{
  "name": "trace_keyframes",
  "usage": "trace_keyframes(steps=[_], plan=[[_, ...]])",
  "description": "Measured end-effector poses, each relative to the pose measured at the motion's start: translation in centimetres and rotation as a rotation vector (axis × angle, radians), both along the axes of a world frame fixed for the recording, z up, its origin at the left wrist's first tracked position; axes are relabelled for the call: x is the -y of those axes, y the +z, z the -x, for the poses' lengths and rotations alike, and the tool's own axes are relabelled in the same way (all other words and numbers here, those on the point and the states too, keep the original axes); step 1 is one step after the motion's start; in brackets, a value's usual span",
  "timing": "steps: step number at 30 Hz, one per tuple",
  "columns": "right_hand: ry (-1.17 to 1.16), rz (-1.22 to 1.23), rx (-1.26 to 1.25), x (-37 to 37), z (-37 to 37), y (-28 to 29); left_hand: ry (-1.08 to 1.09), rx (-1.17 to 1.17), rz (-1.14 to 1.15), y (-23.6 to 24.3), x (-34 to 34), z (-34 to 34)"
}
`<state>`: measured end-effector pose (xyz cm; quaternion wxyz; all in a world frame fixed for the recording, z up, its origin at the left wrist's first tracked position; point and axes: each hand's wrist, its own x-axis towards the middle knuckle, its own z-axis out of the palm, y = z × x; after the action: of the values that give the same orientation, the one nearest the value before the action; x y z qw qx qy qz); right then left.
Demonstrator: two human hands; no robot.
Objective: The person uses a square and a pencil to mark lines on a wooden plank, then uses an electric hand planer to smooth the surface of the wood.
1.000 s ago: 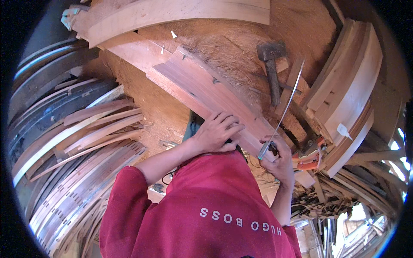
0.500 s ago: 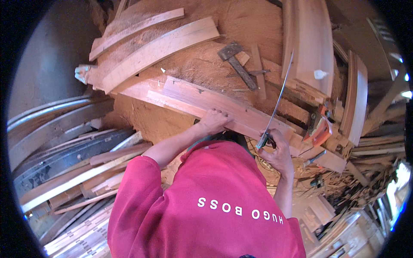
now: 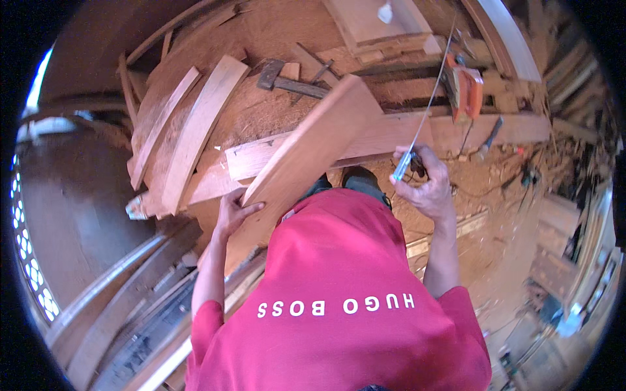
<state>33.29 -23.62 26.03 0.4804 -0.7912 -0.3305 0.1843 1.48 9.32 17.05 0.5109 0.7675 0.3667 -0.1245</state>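
My left hand (image 3: 233, 214) grips the near left part of a long reddish-brown board (image 3: 313, 140), thumb on its face. The board is raised and slants across the work surface, its far end up to the right. My right hand (image 3: 427, 179) is closed round the dark grip of a long thin metal blade (image 3: 430, 98), seen nearly edge-on and pointing away; its exact kind is unclear. Beneath the raised board lies another flat board (image 3: 261, 156) on the low workbench (image 3: 515, 129). Beyond it rests a dark-headed hammer (image 3: 287, 81) with a wooden handle.
Curved wooden pieces (image 3: 205, 124) lie on sawdust at the left. An orange power tool (image 3: 467, 91) sits near the bench at the right, beside a blue-handled tool (image 3: 490, 135). Wide planks (image 3: 378, 26) stand at the back. Stacked timber (image 3: 124, 313) is at the lower left.
My left hand, earlier resting on the bench boards, now holds a board raised and tilted. My right hand keeps the blade, now off the board. The view has turned to the right.
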Motion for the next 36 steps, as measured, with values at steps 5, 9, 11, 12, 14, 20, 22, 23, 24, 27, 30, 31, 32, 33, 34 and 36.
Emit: trace_keyframes(steps=[5,9,11,12,14,20,22,23,24,27,30,31,32,33,34,36], plan=[[-0.185,-0.014,0.042,-2.7,2.2,-1.6,0.242,0.104,0.207,-2.0,-2.9,4.8],[-0.351,-0.029,0.115,-6.3,5.6,-4.8,0.32,0.127,0.174,-2.3,-7.5,7.7],[-0.474,-0.05,0.1,-7.6,7.8,-7.1,0.335,0.11,0.06,-2.9,-10.1,8.6],[-0.545,-0.057,0.084,-8.0,9.0,-8.7,0.333,0.164,0.041,-3.5,-11.8,9.1],[-0.662,-0.029,0.063,-7.5,11.4,-11.1,0.337,0.268,0.01,-4.9,-15.6,9.7],[-0.901,0.144,-0.033,-5.1,19.4,-14.1,0.302,0.187,-0.049,-8.2,-29.7,10.6],[-0.959,0.199,-0.039,-3.6,22.4,-15.5,0.201,0.355,-0.057,-7.6,-31.2,8.4],[-1.001,0.174,-0.085,-2.8,23.9,-16.4,0.187,0.331,-0.043,-7.9,-32.1,7.9],[-1.04,0.146,-0.129,-2.3,25.3,-17.3,0.174,0.309,-0.031,-8.3,-33.3,7.5],[-1.089,0.114,-0.21,-0.9,28.7,-18.6,0.141,0.089,-0.108,-10.7,-37.7,8.0],[-1.125,0.104,-0.254,-1.5,30.9,-17.7,0.15,0.113,-0.18,-13.5,-39.2,9.0],[-1.139,0.118,-0.255,-1.8,31.2,-17.4,0.154,0.168,-0.17,-14.1,-39.4,9.4],[-1.159,0.137,-0.25,-1.7,31.7,-17.1,0.154,0.225,-0.152,-14.6,-39.4,9.4],[-1.169,0.148,-0.278,-1.5,32.2,-17.0,0.131,0.185,-0.166,-14.1,-38.7,8.8],[-1.176,0.141,-0.291,-1.4,32.6,-17.0,0.108,0.145,-0.179,-13.5,-38.1,8.3],[-1.165,0.112,-0.327,-1.8,32.6,-17.1,0.099,0.1,-0.216,-13.1,-38.3,8.5]])
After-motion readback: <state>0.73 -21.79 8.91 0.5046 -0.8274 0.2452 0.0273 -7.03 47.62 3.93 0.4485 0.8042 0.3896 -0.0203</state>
